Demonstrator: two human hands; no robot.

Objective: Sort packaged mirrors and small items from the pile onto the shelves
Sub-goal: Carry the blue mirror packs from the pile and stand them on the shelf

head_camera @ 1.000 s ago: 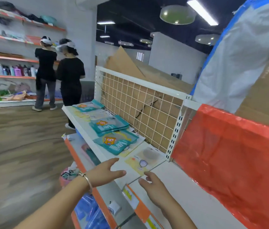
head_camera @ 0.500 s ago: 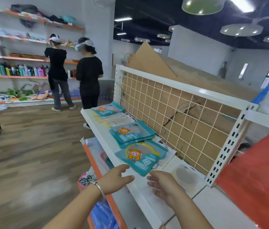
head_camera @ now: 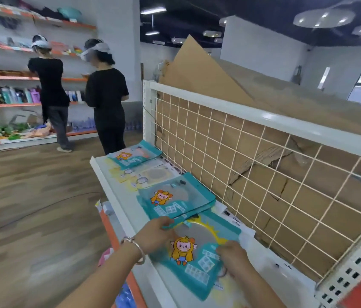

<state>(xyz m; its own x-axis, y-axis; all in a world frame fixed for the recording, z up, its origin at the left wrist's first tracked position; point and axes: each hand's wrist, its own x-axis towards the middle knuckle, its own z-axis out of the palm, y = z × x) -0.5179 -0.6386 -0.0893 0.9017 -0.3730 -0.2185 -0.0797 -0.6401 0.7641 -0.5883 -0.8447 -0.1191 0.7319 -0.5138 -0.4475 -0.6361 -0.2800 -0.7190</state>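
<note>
Describer: Both hands have closed in since half a second ago, when they hovered with fingers spread, short of the packets. Now they are on the nearest teal mirror packet [head_camera: 197, 252]. The left hand [head_camera: 155, 236] pinches its upper left edge. The right hand [head_camera: 234, 255] curls its fingers down over the right edge, and its thumb is hidden.

Listener: Where does that packet lie?

Describer: It lies flat on the white shelf [head_camera: 110, 187], between the two hands. Its cartoon figure faces up, and pale card shows underneath.

Listener: How far along is the sorting?

Describer: Well under way, I judge. A row is already laid out, and this packet seems to be getting squared into it. The source pile is not in view, so I cannot tell what is left.

Listener: And the counts?

Describer: There are three teal lots.
- The first is the packet being held.
- The second is a teal stack [head_camera: 175, 198] just beyond the left fingertips, apparently two or more packets deep.
- The third is a far teal packet [head_camera: 134, 153], well beyond the stack.

At least two pale yellow packets [head_camera: 146, 174] lie between the stack and the far packet. A wire grid [head_camera: 264, 174] stands past the right fingers, with cardboard [head_camera: 197, 70] behind it. Two people [head_camera: 106, 96] stand far beyond the left hand, at wall shelves.
</note>
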